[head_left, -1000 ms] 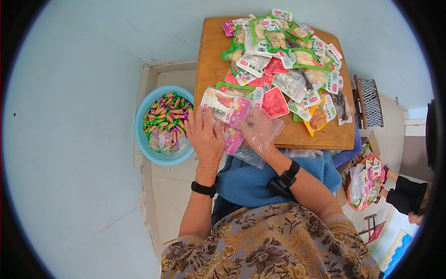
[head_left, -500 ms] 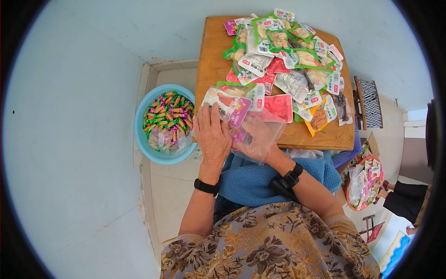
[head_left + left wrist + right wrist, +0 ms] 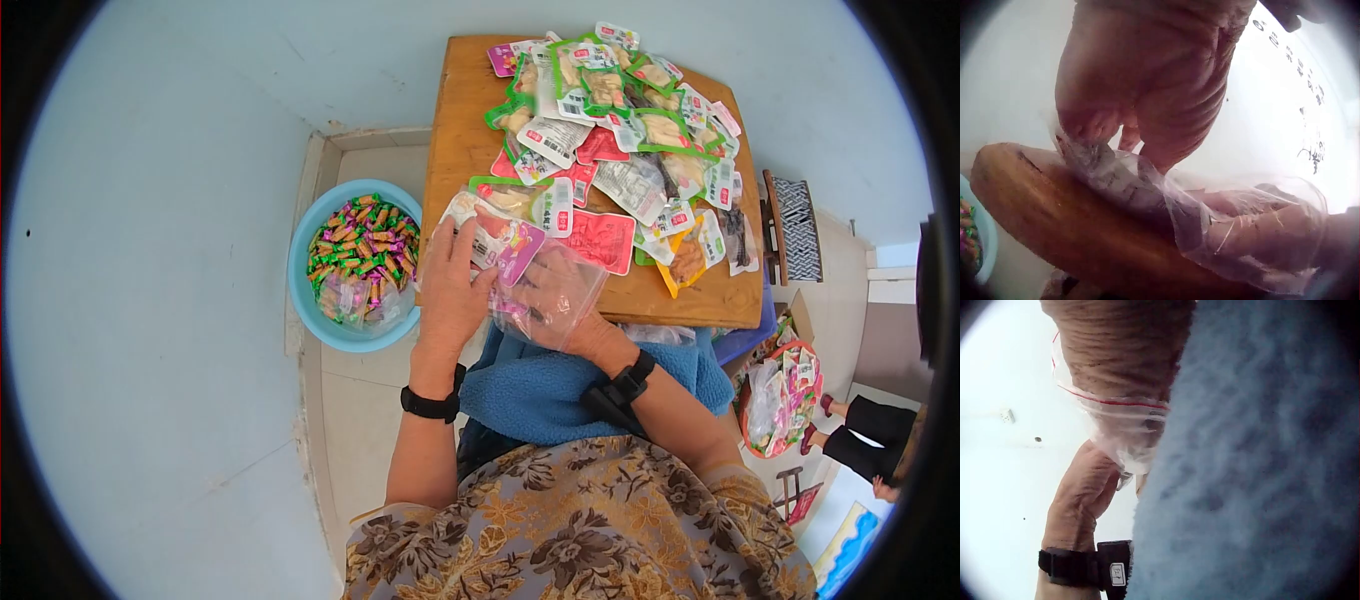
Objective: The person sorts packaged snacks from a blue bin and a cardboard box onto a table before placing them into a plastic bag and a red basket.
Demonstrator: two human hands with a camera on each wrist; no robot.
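A clear zip bag point(image 3: 575, 315) lies at the table's near edge, with a white and purple packet point(image 3: 515, 250) in or under its film. My left hand point(image 3: 453, 300) pinches the bag's left side between thumb and fingers, as the left wrist view point(image 3: 1147, 81) also shows. My right hand point(image 3: 550, 295) is inside the bag, its fingers extended towards the packet and seen through the film. In the right wrist view the bag's red-lined mouth point(image 3: 1116, 401) crosses the right hand point(image 3: 1125, 353). The right fingertips are partly hidden by the packet.
Many snack packets point(image 3: 640, 130) are heaped on the wooden table point(image 3: 690, 300). A light-blue basin point(image 3: 300, 290) of wrapped sweets stands on the left floor. At right are a stool point(image 3: 795, 230), a red basket point(image 3: 745, 405) and a person's legs point(image 3: 870, 430). Blue cloth point(image 3: 520, 400) hangs below the table edge.
My right hand has gone into the bag and reached further left beneath the film. The white and purple packet has shifted slightly, and the red packet beside it lies in a different position.
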